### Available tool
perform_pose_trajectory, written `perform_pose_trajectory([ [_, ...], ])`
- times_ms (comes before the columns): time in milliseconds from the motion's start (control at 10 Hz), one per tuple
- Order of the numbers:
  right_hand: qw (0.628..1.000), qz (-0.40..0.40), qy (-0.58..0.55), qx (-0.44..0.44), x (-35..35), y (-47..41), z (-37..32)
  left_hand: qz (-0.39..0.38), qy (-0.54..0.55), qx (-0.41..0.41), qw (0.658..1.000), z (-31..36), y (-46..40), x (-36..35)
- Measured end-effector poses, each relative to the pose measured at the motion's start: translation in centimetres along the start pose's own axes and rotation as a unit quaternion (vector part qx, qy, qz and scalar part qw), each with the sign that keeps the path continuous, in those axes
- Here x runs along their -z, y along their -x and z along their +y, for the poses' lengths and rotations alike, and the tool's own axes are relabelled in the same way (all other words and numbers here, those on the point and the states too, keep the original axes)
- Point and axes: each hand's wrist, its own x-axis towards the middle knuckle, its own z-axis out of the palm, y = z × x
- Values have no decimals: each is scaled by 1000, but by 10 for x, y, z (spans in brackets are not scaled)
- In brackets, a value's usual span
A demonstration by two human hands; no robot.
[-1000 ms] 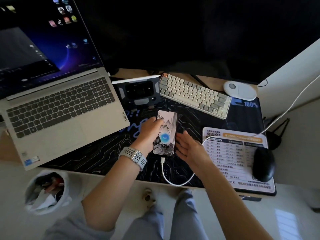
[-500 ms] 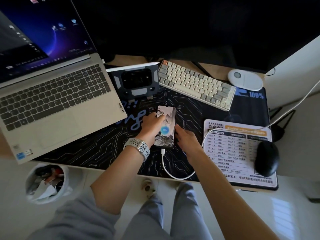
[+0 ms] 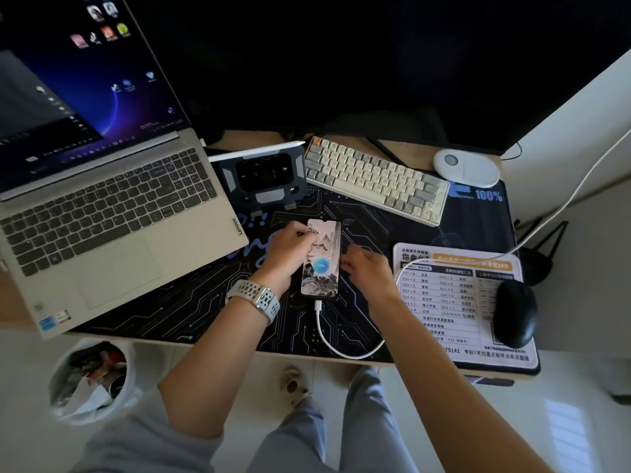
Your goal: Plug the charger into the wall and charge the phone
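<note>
**Phone Seated on Cable, Charge Indicator Showing**

The phone (image 3: 321, 259) is lying face up on the dark desk mat (image 3: 191, 302) that covers the middle of the tabletop (image 3: 355, 139), with its long axis running near to far. It is lying flat, probably so that the screen is readable and the connector is carrying no bending load. The white cable (image 3: 327, 343) is entering the phone's near edge, looping along the near side of the mat, then running right and far across the printed mouse pad (image 3: 440, 302) toward the wall; the charger and the outlet are out of view. A blue circular badge is glowing on the screen, which suggests that charging is already under way.

The left hand (image 3: 285, 256) is reaching in from the near left, a pale banded watch (image 3: 254, 298) on its wrist. Its fingers are curling onto the phone's left edge and upper screen area, holding the device against the mat. The right hand (image 3: 365, 268) is coming in from the near right and resting just beside the phone's right edge. Its fingers are loosely bent and are gripping nothing; whether the fingertips are touching the phone cannot be told.

A laptop (image 3: 112, 213) is standing open to the left, a compact keyboard (image 3: 372, 179) is lying beyond the phone, and a black mouse (image 3: 515, 312) is sitting on the printed pad.
</note>
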Motion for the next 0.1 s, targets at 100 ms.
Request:
perform_pose_trajectory([
  [100, 997, 7, -70, 42, 10, 11, -18, -10, 16, -21, 1000, 17, 12, 14],
])
